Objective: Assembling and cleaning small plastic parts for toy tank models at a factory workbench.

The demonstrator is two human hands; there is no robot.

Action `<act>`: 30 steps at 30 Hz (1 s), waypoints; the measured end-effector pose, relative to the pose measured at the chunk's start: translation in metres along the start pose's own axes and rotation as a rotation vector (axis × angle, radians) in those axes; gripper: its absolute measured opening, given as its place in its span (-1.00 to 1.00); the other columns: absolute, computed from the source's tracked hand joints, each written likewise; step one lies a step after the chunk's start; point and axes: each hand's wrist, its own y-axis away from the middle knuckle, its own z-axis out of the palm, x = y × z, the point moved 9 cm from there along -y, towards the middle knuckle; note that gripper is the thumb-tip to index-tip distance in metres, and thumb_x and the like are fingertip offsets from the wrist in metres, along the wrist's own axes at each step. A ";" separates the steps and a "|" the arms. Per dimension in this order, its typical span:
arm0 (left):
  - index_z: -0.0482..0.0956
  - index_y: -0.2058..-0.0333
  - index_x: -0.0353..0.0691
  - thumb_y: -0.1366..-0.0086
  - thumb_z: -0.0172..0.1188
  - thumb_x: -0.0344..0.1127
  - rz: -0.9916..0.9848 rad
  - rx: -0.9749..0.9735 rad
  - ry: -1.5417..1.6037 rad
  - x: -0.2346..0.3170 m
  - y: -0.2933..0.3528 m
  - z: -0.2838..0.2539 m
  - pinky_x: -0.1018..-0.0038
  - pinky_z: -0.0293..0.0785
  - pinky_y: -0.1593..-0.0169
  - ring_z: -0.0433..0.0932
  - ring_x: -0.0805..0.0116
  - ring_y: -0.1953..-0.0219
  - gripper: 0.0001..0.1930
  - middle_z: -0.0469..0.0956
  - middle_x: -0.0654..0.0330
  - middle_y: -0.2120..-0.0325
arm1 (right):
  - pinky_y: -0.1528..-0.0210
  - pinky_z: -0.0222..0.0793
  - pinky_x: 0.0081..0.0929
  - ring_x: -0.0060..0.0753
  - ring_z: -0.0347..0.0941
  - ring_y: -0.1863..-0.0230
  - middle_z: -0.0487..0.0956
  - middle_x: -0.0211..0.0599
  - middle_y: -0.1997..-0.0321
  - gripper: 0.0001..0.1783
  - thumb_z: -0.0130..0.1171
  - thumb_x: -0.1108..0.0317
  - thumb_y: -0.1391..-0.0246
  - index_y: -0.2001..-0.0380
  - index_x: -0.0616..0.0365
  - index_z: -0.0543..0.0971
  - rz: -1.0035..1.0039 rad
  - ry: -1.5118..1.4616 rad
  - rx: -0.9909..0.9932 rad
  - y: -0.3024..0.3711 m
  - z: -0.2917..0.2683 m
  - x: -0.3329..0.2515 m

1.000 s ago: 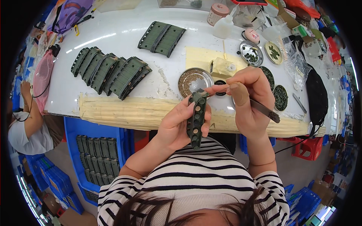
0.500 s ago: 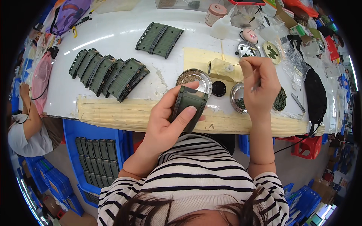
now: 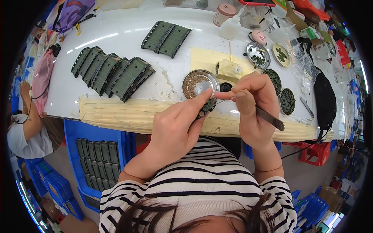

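Observation:
My left hand point(image 3: 175, 120) holds a green camouflage curved piece point(image 3: 206, 108), mostly hidden by the fingers and tilted on edge. Closed in a pinch, my right hand point(image 3: 256, 105) brings a thin needle-like tool point(image 3: 225, 100) to that piece. Dark metal tweezers point(image 3: 270, 118) stick out from under the same hand's thumb. Just beyond the left fingertips is a round metal dish point(image 3: 188, 83) of small brown bits. A yellow-wrapped block point(image 3: 225, 70) holding a small white-tipped bottle point(image 3: 237, 70) stands past the right hand, near a black round cap point(image 3: 225, 86).
Overlapping green curved pieces point(image 3: 112, 73) lie at left, with a pair point(image 3: 166, 39) farther back. Dishes of small green parts point(image 3: 287, 101) sit at right beside another pair of tweezers point(image 3: 307, 106). A blue crate point(image 3: 72, 155) of similar pieces stands below the table. Another person's arm point(image 3: 33, 116) shows far left.
My right hand has come down and left from the white-tipped bottle to the camouflage piece. My left hand has turned the piece on edge, and the tweezers now show.

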 end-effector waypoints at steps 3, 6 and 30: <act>0.46 -0.08 -0.25 0.01 0.22 -0.58 0.036 0.018 -0.050 0.001 0.002 -0.001 0.36 0.51 0.35 0.57 0.14 0.42 -0.43 0.60 0.04 0.34 | 0.32 0.42 -0.71 -0.65 0.50 0.36 0.52 -0.32 0.38 -0.91 0.05 0.51 -0.23 0.28 0.35 0.42 0.014 -0.033 -0.026 -0.001 0.004 0.005; 0.46 -0.08 -0.24 0.03 0.22 -0.58 0.035 0.009 -0.068 0.000 0.002 0.000 0.36 0.51 0.35 0.58 0.16 0.41 -0.41 0.60 0.05 0.34 | 0.31 0.43 -0.70 -0.64 0.51 0.37 0.52 -0.33 0.38 -0.91 0.06 0.50 -0.22 0.28 0.34 0.43 0.022 -0.011 -0.035 -0.001 0.005 0.006; 0.29 -0.16 -0.35 -0.37 0.05 -0.38 -0.503 -0.080 1.359 -0.038 0.008 0.028 0.47 0.58 0.17 0.62 0.35 0.27 -0.58 0.55 0.02 0.17 | 0.51 0.33 -0.48 -0.34 0.45 0.53 0.45 -0.26 0.44 -0.90 0.21 0.48 -0.06 0.34 0.20 0.50 -0.139 0.840 0.162 -0.021 -0.037 0.015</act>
